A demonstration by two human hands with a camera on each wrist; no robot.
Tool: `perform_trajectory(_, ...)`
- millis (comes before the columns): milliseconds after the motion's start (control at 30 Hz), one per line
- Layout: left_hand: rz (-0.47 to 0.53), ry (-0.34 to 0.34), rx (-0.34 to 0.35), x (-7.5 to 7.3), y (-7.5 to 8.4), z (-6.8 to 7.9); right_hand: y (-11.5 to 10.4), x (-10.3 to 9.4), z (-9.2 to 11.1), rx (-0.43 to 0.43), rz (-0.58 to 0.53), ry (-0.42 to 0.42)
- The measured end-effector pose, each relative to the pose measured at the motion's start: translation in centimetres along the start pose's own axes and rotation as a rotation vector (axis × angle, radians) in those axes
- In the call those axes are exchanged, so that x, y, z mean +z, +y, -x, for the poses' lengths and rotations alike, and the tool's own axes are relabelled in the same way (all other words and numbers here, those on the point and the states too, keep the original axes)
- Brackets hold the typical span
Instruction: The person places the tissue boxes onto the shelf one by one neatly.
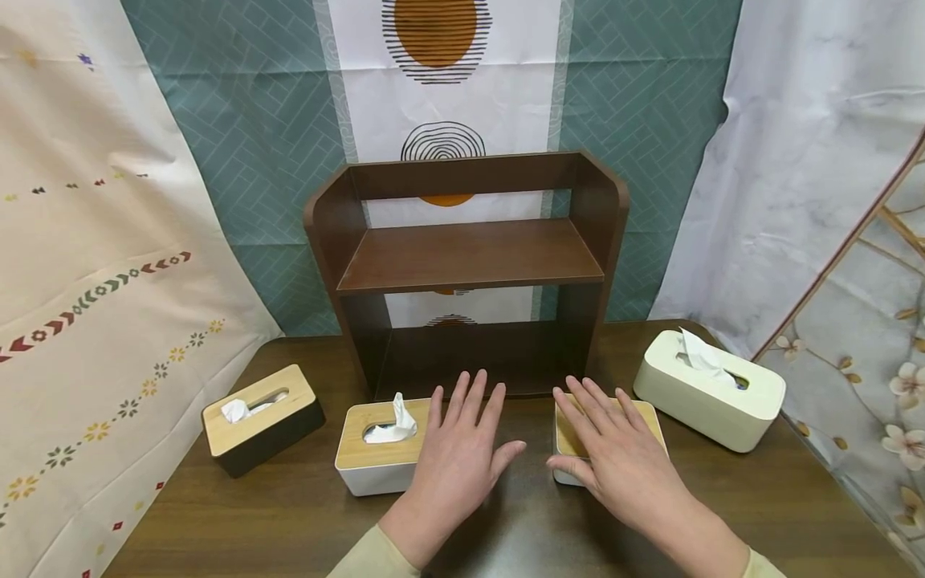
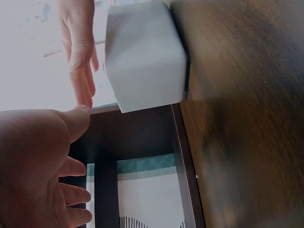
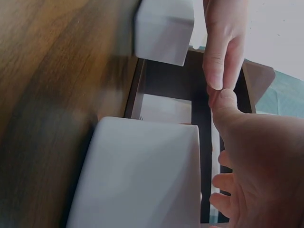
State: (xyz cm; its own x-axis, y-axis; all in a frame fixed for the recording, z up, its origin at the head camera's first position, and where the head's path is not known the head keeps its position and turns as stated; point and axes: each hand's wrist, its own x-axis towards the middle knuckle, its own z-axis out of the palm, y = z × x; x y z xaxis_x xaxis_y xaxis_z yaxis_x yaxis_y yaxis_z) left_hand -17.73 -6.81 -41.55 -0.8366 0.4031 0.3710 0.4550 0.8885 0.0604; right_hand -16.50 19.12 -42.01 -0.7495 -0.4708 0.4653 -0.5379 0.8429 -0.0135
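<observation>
Both hands hover palm down with fingers spread in the head view. My left hand (image 1: 462,449) is beside the right end of a white tissue box with a wooden lid (image 1: 361,457), overlapping it in this view; a tissue pokes from its slot. Over another wood-lidded white tissue box (image 1: 654,421) is my right hand (image 1: 621,457), which hides much of that lid. The right wrist view shows the right hand (image 3: 266,156) held above the level of a white box (image 3: 147,175). Neither hand holds anything.
A brown two-tier shelf (image 1: 470,257) stands at the back of the dark wooden table (image 1: 217,522). To the left lies a black tissue box with a wooden lid (image 1: 263,413). A cream tissue box (image 1: 708,393) sits at the right. Patterned cloths (image 1: 614,96) hang around.
</observation>
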Motion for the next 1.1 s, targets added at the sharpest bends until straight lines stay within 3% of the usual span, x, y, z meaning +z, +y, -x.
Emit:
perform_trajectory(267,-0.004,-0.009,0.012,0.1,0.6,-0.3,0.4,-0.2,0.6,0.03,0.0,0.01)
perform_trajectory(633,0.009,0.03,0.043,0.3,1.5,-0.7,1.4,-0.7,1.4,0.071,0.018,-0.025)
perform_trajectory(1100,0.011,-0.014,0.082,0.9,3.5,-1.8,3.1,-1.1,3.0,0.08,0.042,0.008)
